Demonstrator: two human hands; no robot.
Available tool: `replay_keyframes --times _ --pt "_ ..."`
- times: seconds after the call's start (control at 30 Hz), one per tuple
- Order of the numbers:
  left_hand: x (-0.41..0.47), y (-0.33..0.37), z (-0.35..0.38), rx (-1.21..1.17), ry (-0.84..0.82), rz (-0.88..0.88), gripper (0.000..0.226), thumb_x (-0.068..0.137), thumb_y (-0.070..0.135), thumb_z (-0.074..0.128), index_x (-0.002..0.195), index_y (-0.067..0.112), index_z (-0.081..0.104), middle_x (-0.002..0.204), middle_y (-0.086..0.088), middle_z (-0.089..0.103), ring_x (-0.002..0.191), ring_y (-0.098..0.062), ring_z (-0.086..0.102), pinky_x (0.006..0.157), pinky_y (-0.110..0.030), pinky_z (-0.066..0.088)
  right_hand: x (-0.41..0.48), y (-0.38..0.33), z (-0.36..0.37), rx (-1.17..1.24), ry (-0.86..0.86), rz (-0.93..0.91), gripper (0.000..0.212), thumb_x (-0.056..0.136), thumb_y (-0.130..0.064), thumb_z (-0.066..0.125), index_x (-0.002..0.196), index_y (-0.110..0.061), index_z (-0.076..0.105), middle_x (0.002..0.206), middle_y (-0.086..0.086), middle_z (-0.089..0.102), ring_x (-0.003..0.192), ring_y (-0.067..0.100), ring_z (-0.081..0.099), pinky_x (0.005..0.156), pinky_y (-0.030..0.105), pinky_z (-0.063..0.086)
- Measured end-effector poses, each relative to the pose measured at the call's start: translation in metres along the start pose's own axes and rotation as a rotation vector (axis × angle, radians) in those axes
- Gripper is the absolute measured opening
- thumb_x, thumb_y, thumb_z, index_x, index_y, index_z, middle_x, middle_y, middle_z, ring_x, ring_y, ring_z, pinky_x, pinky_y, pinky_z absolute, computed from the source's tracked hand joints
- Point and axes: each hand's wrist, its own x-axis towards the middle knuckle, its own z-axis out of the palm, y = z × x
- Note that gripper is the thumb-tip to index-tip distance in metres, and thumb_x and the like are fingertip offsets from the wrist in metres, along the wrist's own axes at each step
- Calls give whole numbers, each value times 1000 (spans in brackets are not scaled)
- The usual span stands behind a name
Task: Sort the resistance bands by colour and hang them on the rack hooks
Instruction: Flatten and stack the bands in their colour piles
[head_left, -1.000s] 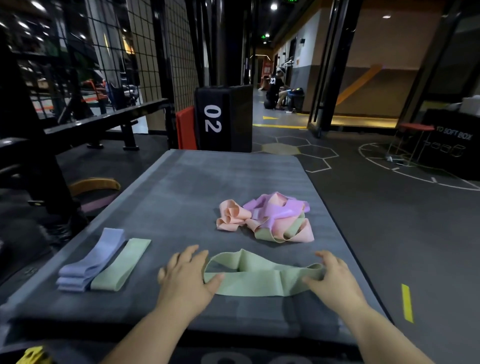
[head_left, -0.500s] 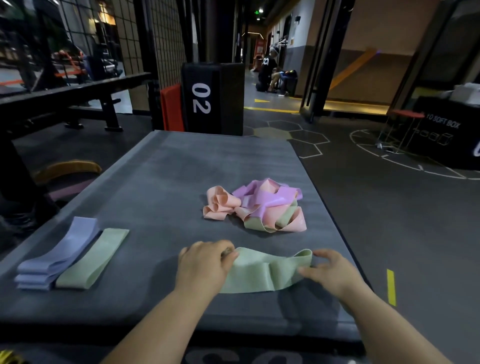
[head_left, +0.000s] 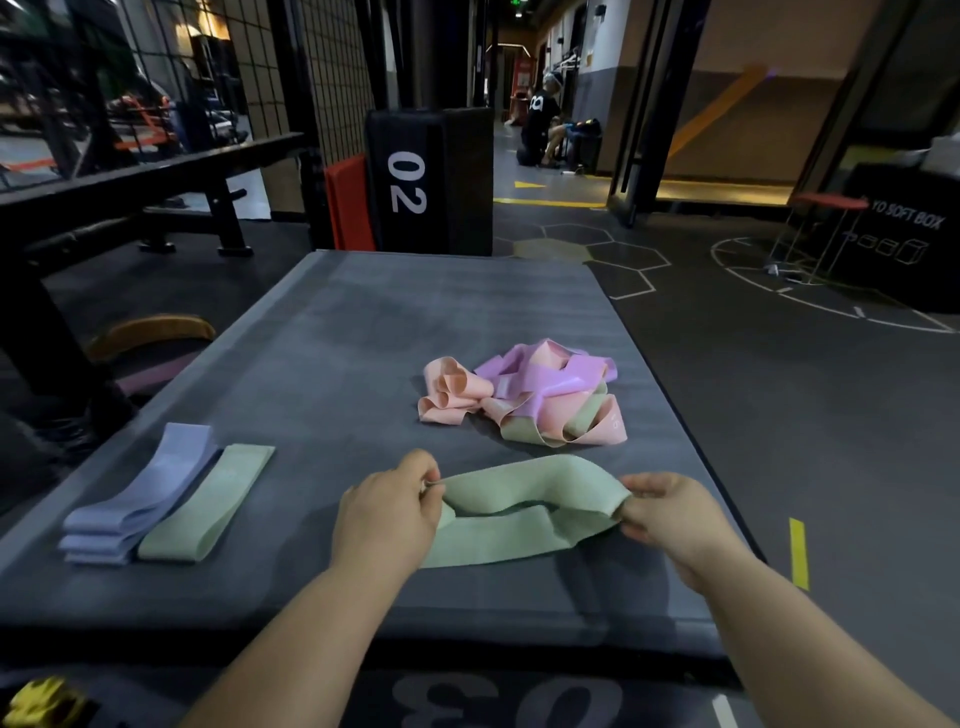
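A pale green resistance band (head_left: 524, 506) stretches between my hands just above the near part of the grey mat (head_left: 363, 338). My left hand (head_left: 387, 512) pinches its left end and my right hand (head_left: 670, 514) pinches its right end, so the loop gapes open in the middle. Further back lies a tangled heap of pink, lilac and green bands (head_left: 524, 400). At the mat's left side a flat green band (head_left: 210, 501) lies beside a small stack of lavender bands (head_left: 140, 493). No rack hooks show.
A black box marked 02 (head_left: 426, 182) stands behind the mat with a red pad (head_left: 348, 202) beside it. A black bench frame (head_left: 130, 182) runs along the left. Another black soft box (head_left: 898, 234) sits far right. A person (head_left: 543, 124) sits in the corridor.
Both hands went from pressing the green band flat on the mat to pinching its ends and lifting it, so the loop now stands open. The camera moved closer.
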Motion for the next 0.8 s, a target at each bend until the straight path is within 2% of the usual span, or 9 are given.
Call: replay_keyframes --times 0.03,0.1,0.17,0.23,0.33,0.43,0.6,0.7,0.8 --pt "0 -2 -3 -22 -6 -21 11 95 35 46 102 27 51 92 3 67 92 -24 58 73 -33 43 1 1 -1 -126 52 -62 20 81 3 66 100 -5 67 89 6 71 79 20 67 72 33 57" --pt "0 -7 -8 -56 -20 -67 10 96 33 45 101 27 51 92 5 67 90 -24 57 71 -33 45 -1 -2 -4 -382 125 -180 16 81 -5 65 90 -17 67 86 -2 70 78 14 64 67 26 52" --pt "-1 -10 -11 -70 -22 -94 10 96 33 45 101 27 52 96 6 67 92 -23 57 72 -32 46 -7 -4 -7 -548 156 -279 15 82 -11 64 90 -23 63 88 -8 66 79 11 60 62 19 43" --pt "-2 -13 -13 -81 -17 -105 9 96 33 46 101 28 52 96 6 66 92 -23 57 73 -33 48 -11 -4 -8 -641 174 -362 16 82 -12 63 90 -26 60 91 -8 62 82 13 59 69 23 42" --pt "-4 -17 -15 -65 -13 -122 7 96 32 45 99 29 51 91 6 66 86 -22 56 70 -33 48 -12 -1 -6 -721 139 -407 19 81 -17 64 96 -27 59 97 -8 56 85 12 56 76 26 43" --pt "-4 -22 -17 -58 -16 -149 7 95 31 45 100 30 50 88 7 65 82 -20 57 65 -31 46 -12 2 -4 -749 1 -353 33 77 -25 70 106 -28 54 104 -8 55 89 10 56 79 25 45" --pt "-4 -31 -22 -93 -3 -218 6 95 30 47 100 31 50 94 8 68 84 -21 59 68 -30 46 -14 2 1 -850 -72 -311 41 76 -40 73 109 -29 50 99 -11 56 89 10 51 72 23 37" --pt "-4 -38 -23 -143 3 -255 5 95 31 48 99 31 50 99 8 68 88 -22 61 72 -32 50 -17 -1 4 -889 -85 -325 26 79 -37 69 99 -28 54 88 -12 57 84 11 54 64 23 39" --pt "-3 -42 -26 -182 33 -272 5 95 31 49 99 29 52 102 7 68 92 -23 61 71 -31 46 -18 -3 5 -891 -28 -357 12 81 -26 63 87 -24 53 84 -8 60 81 16 57 68 30 47"
